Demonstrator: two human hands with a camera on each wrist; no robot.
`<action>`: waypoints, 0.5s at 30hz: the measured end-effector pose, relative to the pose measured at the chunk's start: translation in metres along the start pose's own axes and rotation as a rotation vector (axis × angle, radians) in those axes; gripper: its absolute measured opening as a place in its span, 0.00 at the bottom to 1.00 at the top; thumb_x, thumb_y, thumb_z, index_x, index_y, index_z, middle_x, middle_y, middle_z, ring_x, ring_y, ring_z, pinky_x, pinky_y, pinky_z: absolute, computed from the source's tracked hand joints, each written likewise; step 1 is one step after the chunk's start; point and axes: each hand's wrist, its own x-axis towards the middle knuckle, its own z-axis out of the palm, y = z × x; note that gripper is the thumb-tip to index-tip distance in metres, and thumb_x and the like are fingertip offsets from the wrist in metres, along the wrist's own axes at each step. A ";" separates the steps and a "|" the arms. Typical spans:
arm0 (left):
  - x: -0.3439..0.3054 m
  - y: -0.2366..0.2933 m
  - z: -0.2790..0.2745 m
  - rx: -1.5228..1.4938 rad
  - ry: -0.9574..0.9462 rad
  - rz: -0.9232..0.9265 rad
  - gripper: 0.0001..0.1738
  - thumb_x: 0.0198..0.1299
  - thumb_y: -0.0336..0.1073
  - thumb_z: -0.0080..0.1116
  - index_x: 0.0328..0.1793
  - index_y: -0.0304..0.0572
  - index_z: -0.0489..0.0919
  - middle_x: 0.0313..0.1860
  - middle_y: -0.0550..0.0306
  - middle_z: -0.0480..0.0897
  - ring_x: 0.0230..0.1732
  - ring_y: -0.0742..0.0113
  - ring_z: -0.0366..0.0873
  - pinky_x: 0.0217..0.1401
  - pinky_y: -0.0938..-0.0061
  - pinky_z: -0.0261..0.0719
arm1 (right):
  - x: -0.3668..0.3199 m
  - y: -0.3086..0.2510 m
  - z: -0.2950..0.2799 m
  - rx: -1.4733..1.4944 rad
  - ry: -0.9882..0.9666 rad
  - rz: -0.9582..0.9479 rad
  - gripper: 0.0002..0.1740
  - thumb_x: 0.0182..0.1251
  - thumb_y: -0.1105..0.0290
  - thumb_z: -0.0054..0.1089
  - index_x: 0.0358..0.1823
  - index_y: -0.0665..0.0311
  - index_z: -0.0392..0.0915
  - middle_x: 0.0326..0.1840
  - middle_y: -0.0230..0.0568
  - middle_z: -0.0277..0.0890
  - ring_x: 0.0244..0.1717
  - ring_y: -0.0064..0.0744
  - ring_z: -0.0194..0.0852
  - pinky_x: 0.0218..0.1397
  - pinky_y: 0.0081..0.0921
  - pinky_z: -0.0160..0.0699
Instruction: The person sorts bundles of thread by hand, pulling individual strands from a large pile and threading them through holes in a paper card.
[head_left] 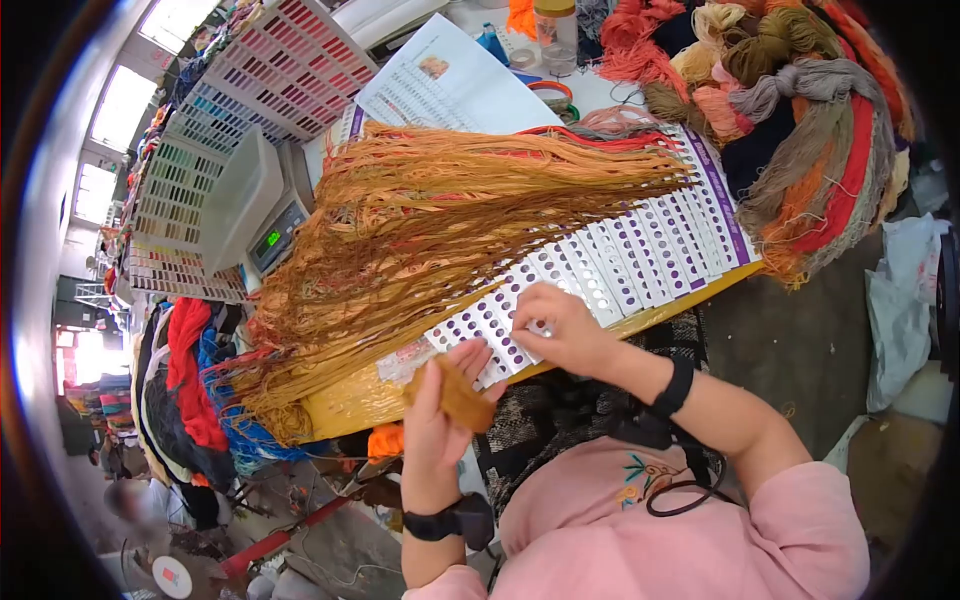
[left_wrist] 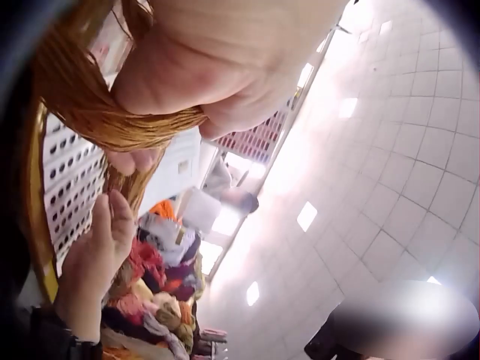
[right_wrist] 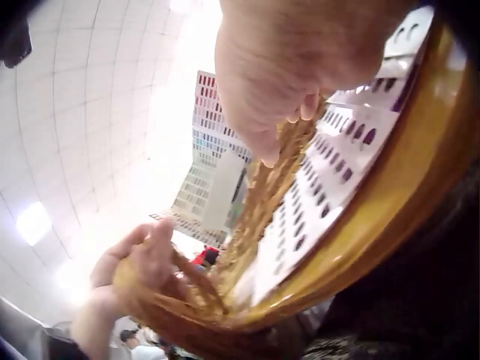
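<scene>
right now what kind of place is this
Probably a yarn or embroidery thread workshop: bundles of colored yarn are piled up, a big color chart stands by a scale, and long brown strands lie across punched cards.

Print on white sheet illegibly small; left hand partly beyond left wrist view's top edge.
</scene>
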 end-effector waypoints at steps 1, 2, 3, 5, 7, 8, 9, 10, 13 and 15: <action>0.005 -0.006 0.005 0.002 -0.052 0.006 0.25 0.63 0.46 0.33 0.57 0.32 0.62 0.49 0.47 0.70 0.47 0.62 0.71 0.47 0.66 0.71 | -0.004 -0.014 0.002 0.247 -0.043 0.153 0.04 0.48 0.73 0.57 0.24 0.66 0.73 0.26 0.37 0.68 0.28 0.28 0.68 0.27 0.20 0.67; 0.009 -0.011 0.009 -0.007 -0.133 -0.021 0.25 0.63 0.46 0.33 0.57 0.32 0.61 0.50 0.47 0.70 0.47 0.62 0.71 0.48 0.66 0.71 | -0.007 -0.025 0.002 0.499 -0.083 0.307 0.05 0.51 0.72 0.56 0.24 0.67 0.74 0.25 0.35 0.69 0.24 0.23 0.68 0.25 0.16 0.67; 0.012 -0.015 0.011 -0.012 -0.210 -0.046 0.26 0.63 0.46 0.32 0.58 0.31 0.61 0.50 0.47 0.70 0.47 0.61 0.71 0.48 0.65 0.71 | -0.009 -0.033 0.002 0.578 -0.122 0.409 0.06 0.52 0.72 0.55 0.25 0.68 0.74 0.24 0.34 0.70 0.23 0.20 0.68 0.23 0.15 0.66; 0.015 -0.020 0.006 0.023 -0.349 -0.071 0.29 0.63 0.49 0.29 0.59 0.30 0.59 0.51 0.47 0.69 0.47 0.60 0.71 0.50 0.64 0.69 | -0.010 -0.043 0.004 0.741 -0.210 0.611 0.08 0.53 0.71 0.54 0.26 0.70 0.75 0.24 0.33 0.72 0.19 0.16 0.67 0.20 0.11 0.65; 0.008 -0.017 0.013 -0.015 -0.301 -0.053 0.29 0.63 0.50 0.28 0.58 0.30 0.60 0.51 0.47 0.70 0.47 0.60 0.71 0.49 0.64 0.69 | -0.011 -0.044 0.001 0.774 -0.179 0.636 0.06 0.54 0.73 0.53 0.27 0.69 0.74 0.21 0.34 0.72 0.18 0.16 0.66 0.20 0.11 0.64; 0.003 -0.015 0.016 -0.039 -0.277 -0.042 0.30 0.63 0.51 0.27 0.58 0.30 0.60 0.50 0.47 0.70 0.47 0.60 0.71 0.49 0.64 0.69 | -0.011 -0.044 -0.001 0.787 -0.166 0.650 0.05 0.54 0.73 0.53 0.27 0.69 0.74 0.20 0.34 0.72 0.17 0.16 0.66 0.20 0.11 0.63; -0.001 -0.013 0.019 -0.062 -0.239 -0.053 0.32 0.63 0.53 0.25 0.58 0.29 0.61 0.51 0.47 0.70 0.46 0.60 0.71 0.49 0.63 0.69 | -0.012 -0.042 -0.002 0.843 -0.161 0.643 0.05 0.54 0.73 0.53 0.27 0.69 0.75 0.20 0.33 0.72 0.17 0.16 0.66 0.20 0.11 0.63; -0.001 -0.014 0.017 -0.065 -0.247 -0.058 0.32 0.63 0.53 0.25 0.58 0.29 0.61 0.50 0.47 0.70 0.47 0.60 0.71 0.49 0.64 0.69 | -0.013 -0.039 -0.002 0.899 -0.154 0.638 0.06 0.54 0.73 0.53 0.28 0.69 0.75 0.20 0.33 0.72 0.17 0.16 0.66 0.20 0.11 0.63; 0.000 -0.021 0.013 -0.047 -0.264 -0.060 0.33 0.63 0.54 0.23 0.58 0.29 0.60 0.50 0.46 0.70 0.47 0.59 0.71 0.49 0.65 0.70 | -0.010 -0.051 -0.004 0.830 -0.177 0.678 0.06 0.54 0.73 0.53 0.28 0.69 0.75 0.21 0.33 0.72 0.17 0.15 0.66 0.18 0.11 0.63; 0.002 -0.025 0.015 0.002 -0.266 -0.047 0.34 0.62 0.54 0.22 0.58 0.29 0.60 0.49 0.45 0.70 0.47 0.59 0.71 0.48 0.65 0.71 | -0.010 -0.055 -0.004 0.759 -0.195 0.686 0.05 0.54 0.74 0.53 0.28 0.69 0.75 0.22 0.34 0.73 0.17 0.15 0.65 0.18 0.11 0.63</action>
